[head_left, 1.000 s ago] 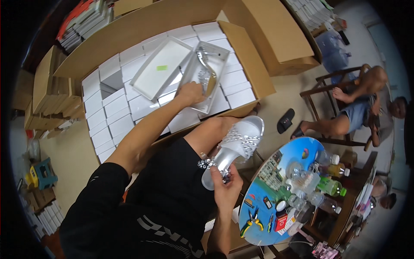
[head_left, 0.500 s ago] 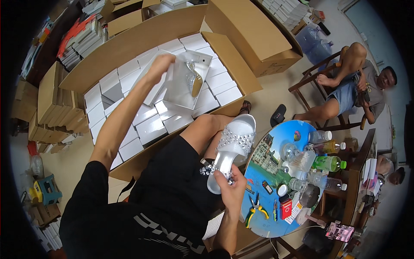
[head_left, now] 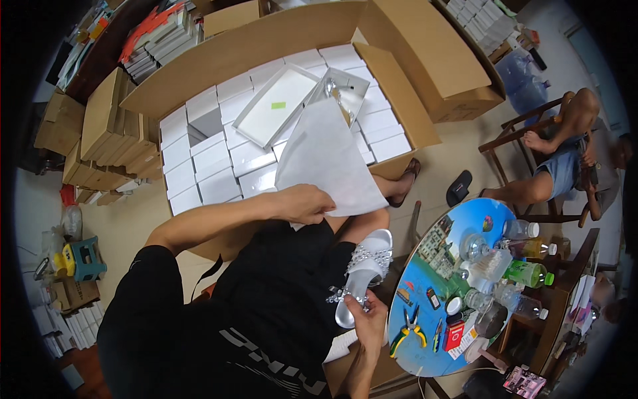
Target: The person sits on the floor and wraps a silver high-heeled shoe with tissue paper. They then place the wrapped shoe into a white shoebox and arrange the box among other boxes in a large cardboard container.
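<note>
My left hand (head_left: 307,204) pinches the lower edge of a white sheet of tissue paper (head_left: 332,156), which hangs spread out above my knees. The paper's upper end reaches an open white shoebox (head_left: 357,85), where part of another sandal (head_left: 334,93) shows. Beside that box lies a white box lid (head_left: 276,110) with its inside up and a small green label. In my right hand (head_left: 369,318) is a silver sandal (head_left: 362,276) with sparkling beaded straps, gripped near its heel end over my lap.
A large open carton (head_left: 252,50) full of white shoeboxes stands before me. At the right is a round table (head_left: 415,299) with bottles, yellow-green pliers (head_left: 409,332) and a red pack (head_left: 454,336). A person (head_left: 565,179) sits on a wooden chair beyond it.
My left hand has come back from the shoebox toward my lap, drawing out the tissue paper. The lid now lies in plain view. My right hand still holds the sandal.
</note>
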{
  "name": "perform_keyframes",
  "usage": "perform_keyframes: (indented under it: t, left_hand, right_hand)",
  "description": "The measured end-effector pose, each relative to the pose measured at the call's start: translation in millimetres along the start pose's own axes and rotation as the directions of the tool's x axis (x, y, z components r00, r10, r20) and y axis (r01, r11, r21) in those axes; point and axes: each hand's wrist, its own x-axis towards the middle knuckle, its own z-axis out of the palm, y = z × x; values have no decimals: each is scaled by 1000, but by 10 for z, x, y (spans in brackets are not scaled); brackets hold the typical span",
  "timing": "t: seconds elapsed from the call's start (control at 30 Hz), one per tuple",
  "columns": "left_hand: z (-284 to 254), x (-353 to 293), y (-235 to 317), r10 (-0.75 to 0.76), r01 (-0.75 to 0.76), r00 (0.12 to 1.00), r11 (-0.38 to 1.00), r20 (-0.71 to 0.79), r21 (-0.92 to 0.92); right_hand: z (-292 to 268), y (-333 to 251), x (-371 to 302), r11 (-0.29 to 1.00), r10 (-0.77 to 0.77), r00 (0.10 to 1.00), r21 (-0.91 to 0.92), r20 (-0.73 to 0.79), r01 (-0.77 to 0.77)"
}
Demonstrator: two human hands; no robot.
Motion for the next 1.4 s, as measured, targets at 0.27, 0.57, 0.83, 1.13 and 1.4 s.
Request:
perform_keyframes:
  t: [0.27,0.57,0.83,1.13,1.4]
  left_hand:
    - [907,-354,118,95,41,865,965,-493,258]
    - [881,-526,256,-225,82,863,946,-453,-315]
    - [758,-737,155,-519,360,770,834,-372,-419]
    - [710,-1011,47,236,-142,897,954,-374,263]
    - [388,-993,183,328,-150,912,824,-245,546]
  right_hand:
    - [112,224,-76,992,124,982,6,144,-126]
    - [119,0,-59,995,99,959,-30,266,-94]
    - [236,112,80,947,299,835,-39,462,-318]
    - [308,89,22,905,341,823,80,454,-419]
    - [480,-52,197,948,258,872,64,415,-311]
